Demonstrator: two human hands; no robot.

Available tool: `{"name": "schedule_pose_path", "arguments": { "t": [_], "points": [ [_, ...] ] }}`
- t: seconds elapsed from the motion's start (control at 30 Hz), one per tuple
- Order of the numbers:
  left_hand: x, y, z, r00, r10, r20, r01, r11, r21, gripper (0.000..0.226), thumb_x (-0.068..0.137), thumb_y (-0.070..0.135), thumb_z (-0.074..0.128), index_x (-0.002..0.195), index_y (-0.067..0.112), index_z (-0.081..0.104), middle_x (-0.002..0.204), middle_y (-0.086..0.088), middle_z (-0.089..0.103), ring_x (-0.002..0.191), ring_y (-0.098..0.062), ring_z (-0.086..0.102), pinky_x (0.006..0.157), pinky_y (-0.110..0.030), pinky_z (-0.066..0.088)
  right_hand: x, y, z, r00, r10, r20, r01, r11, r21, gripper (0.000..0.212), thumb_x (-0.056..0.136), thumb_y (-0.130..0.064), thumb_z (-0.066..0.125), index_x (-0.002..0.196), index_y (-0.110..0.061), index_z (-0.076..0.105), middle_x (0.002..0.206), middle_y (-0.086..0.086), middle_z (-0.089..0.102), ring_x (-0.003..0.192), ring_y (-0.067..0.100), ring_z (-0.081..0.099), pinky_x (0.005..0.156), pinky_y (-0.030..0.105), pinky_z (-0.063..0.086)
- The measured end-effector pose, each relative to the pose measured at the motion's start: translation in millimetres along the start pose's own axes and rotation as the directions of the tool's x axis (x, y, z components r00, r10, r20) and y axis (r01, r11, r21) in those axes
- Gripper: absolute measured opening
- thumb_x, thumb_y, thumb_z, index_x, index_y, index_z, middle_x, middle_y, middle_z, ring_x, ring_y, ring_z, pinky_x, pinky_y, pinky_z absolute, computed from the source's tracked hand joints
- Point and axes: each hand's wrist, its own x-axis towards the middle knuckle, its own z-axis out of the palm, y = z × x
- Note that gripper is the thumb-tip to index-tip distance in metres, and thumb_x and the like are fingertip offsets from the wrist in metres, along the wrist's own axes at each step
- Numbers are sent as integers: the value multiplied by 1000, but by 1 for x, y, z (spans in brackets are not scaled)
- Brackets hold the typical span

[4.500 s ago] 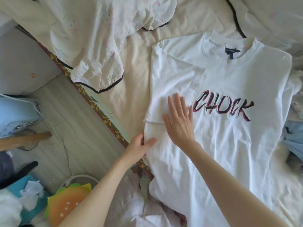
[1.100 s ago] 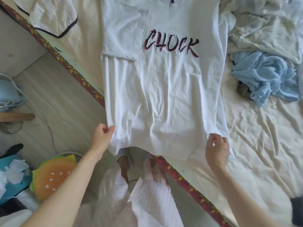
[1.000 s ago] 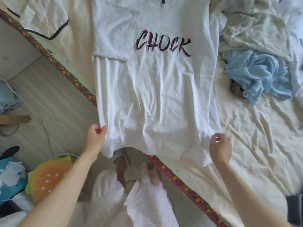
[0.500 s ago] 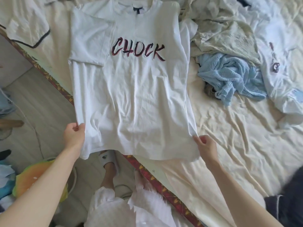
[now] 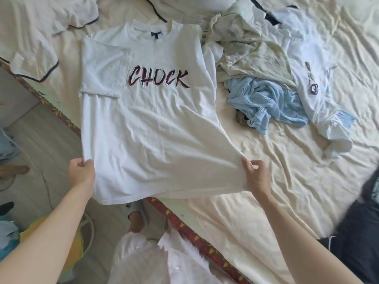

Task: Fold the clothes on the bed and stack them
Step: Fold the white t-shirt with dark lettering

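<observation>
I have the white T-shirt (image 5: 155,124) spread face up on the bed (image 5: 276,181), its collar toward twelve o'clock and its hem hanging over the bed's near edge toward six. My left hand (image 5: 82,173) grips the hem corner at about eight o'clock, fingers curled around a pinch of cloth; my right hand (image 5: 256,175) pinches the opposite hem corner at about four o'clock between thumb and fingers, drawing the cloth taut so it lifts a little off the sheet. The sleeve at ten o'clock is already turned in across the chest, just touching the start of the printed word; the sleeve on the two o'clock side looks tucked or bunched at the edge, and I cannot tell whether it is properly folded. As I judge it, this shirt is only partway done: the body has yet to be doubled from hem to collar. No finished stack shows anywhere in view. Much is left: a crumpled pale green garment (image 5: 256,50) at one o'clock, a light blue knit (image 5: 264,103) just below it, another white shirt (image 5: 320,78) at two o'clock, white pieces with dark trim (image 5: 34,48) at ten and eleven, and something dark (image 5: 361,232) at four.
</observation>
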Motion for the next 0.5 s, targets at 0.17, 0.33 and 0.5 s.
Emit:
{"name": "schedule_pose_path", "arguments": {
  "t": [0.17, 0.33, 0.5],
  "points": [
    [4, 8, -19, 998, 21, -66, -17, 998, 60, 29, 93, 13, 46, 120, 6, 52, 123, -19, 56, 87, -24, 45, 72, -33, 34, 2, 17, -11, 999, -25, 25, 31, 960, -277, 42, 89, -36, 59, 66, -2, 53, 76, 21, 59, 75, 33, 51, 63, 36, 30],
    [23, 2, -38, 998, 52, -41, -42, 979, 202, 26, 93, 13, 47, 117, 6, 52, 117, -20, 56, 83, -26, 44, 66, -35, 33, 11, 12, -5, 971, 221, -92, -231, 965, -123, 33, 96, -27, 49, 95, 5, 58, 95, 23, 57, 93, 36, 54, 72, 36, 35],
    [36, -15, -37, 994, 18, 110, -50, 956, 289, 22, 93, 14, 48, 114, 8, 51, 103, -17, 56, 85, -32, 50, 67, -36, 39, 7, 12, 9, 928, 331, -170, -351, 930, -109, 27, 86, -3, 47, 111, 3, 57, 118, 26, 57, 109, 41, 53, 87, 43, 43]
  ]
}}
